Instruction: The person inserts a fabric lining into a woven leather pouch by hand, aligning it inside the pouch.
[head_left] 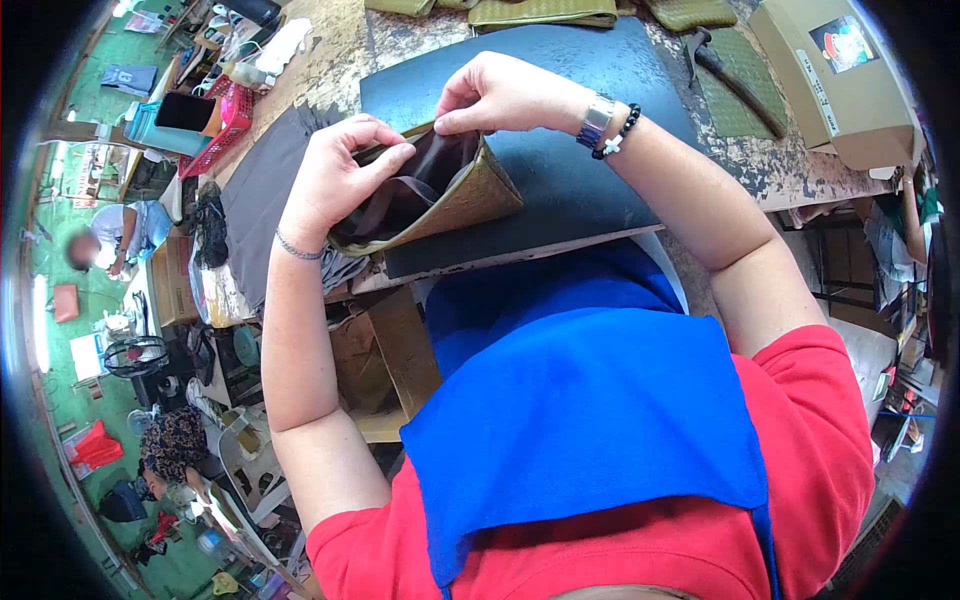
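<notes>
An olive woven-textured bag [462,207] with a dark lining [400,193] lies tilted at the near edge of the board, its mouth open toward me. My left hand [338,172] grips its left rim, thumb along the opening and fingers curled over the far side. At the far rim, my right hand [508,92] pinches the edge between thumb and fingers. A strip of dark lining fabric runs down inside the bag. Under the bag is a large black board [590,110].
Dark cloth pieces [265,190] lie left of the board. A hammer [735,80] rests on an olive woven panel [728,110] at right, beside a cardboard box [835,75]. More olive pieces [540,12] line the back. A red basket [232,120] stands far left. Other people sit at left.
</notes>
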